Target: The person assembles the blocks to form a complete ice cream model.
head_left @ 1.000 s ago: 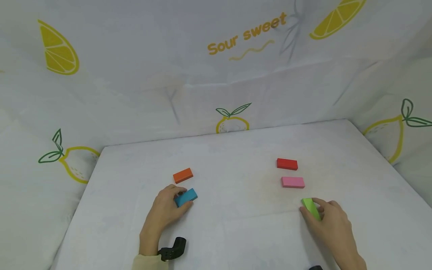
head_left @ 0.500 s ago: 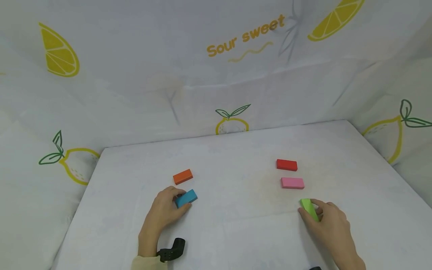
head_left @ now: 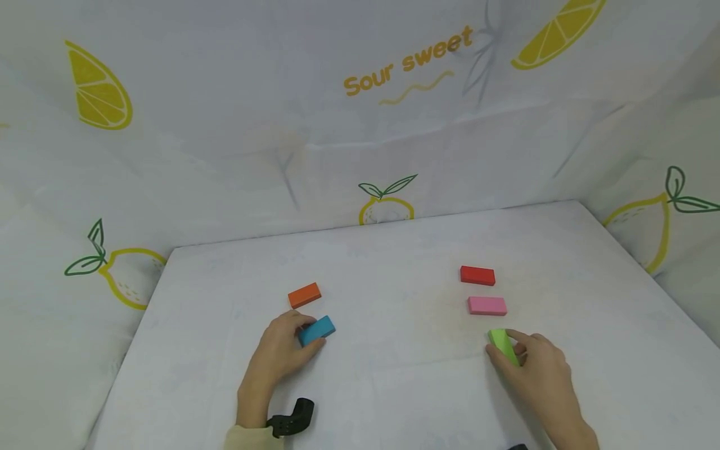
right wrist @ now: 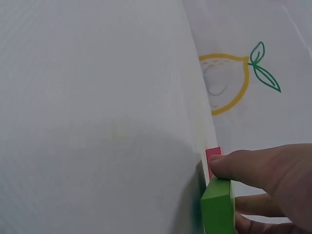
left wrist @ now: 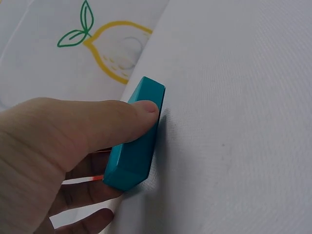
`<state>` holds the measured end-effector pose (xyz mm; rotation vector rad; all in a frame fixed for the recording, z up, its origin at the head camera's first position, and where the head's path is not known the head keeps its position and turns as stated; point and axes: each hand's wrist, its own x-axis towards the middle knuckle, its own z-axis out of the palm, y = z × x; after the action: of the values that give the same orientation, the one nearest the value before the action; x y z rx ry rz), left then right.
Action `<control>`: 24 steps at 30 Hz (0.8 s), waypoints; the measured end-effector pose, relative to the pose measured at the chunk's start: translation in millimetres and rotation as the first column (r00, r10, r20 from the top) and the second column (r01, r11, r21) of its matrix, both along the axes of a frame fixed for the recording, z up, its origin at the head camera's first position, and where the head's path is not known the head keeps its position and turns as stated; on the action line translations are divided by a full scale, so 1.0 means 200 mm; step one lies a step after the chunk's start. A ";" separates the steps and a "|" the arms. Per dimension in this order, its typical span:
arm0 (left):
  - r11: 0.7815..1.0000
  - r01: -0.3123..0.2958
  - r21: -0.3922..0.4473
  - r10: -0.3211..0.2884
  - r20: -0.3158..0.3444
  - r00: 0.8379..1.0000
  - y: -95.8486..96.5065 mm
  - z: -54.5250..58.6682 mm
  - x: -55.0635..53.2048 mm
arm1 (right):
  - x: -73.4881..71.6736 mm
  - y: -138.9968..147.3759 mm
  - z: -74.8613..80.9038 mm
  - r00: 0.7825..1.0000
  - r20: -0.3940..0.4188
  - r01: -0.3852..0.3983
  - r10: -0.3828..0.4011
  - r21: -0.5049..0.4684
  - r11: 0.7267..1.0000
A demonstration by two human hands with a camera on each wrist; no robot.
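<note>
My left hand (head_left: 280,350) pinches a blue rectangular block (head_left: 318,330) between thumb and fingers. In the left wrist view the thumb lies across the long side of this blue block (left wrist: 131,161). Just beyond it an orange block (head_left: 304,295) lies on the white table. On the other side, my right hand (head_left: 534,372) pinches a light green block (head_left: 502,345), whose end (right wrist: 218,207) faces the right wrist camera. Past that hand lie a pink block (head_left: 487,305) and, farther back, a red block (head_left: 477,275).
The white-covered table (head_left: 388,387) ends at a white cloth backdrop (head_left: 225,175) printed with lemons and lettering. A black wrist-worn device (head_left: 292,420) sits at the left wrist. Side cloths rise along both table edges.
Over the last half second, the left hand has shifted slightly right with the blue block. The right hand has shifted slightly left with the green block. The other blocks stay put.
</note>
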<state>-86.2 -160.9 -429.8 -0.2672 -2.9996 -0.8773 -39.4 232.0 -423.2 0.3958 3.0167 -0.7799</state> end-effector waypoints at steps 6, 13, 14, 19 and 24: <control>1.000 0.007 -0.006 -0.007 -0.008 1.000 0.02 0.00 -0.01 | 0.00 -0.04 0.01 0.999 -0.032 -0.035 0.034 -0.021 0.999; 1.000 0.006 -0.012 -0.006 0.009 1.000 0.05 0.00 -0.02 | 0.00 -0.09 0.01 0.998 -0.019 -0.061 0.060 -0.046 0.997; 1.000 0.007 -0.014 -0.007 0.008 1.000 0.05 0.00 -0.02 | -0.01 -0.10 0.00 0.998 -0.019 -0.066 0.066 -0.046 0.997; 1.000 0.019 -0.015 -0.019 -0.006 1.000 0.06 -0.01 -0.02 | -0.01 -0.14 0.00 0.996 -0.028 -0.086 0.084 -0.055 0.995; 0.999 0.035 -0.014 -0.035 -0.024 0.999 0.08 -0.01 -0.03 | -0.02 -0.17 0.00 0.993 -0.060 -0.108 0.104 -0.058 0.993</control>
<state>-91.7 -145.4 -432.7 -0.3287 -2.9884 -0.8495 -42.7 197.1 -423.9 0.2141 3.0266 -0.8867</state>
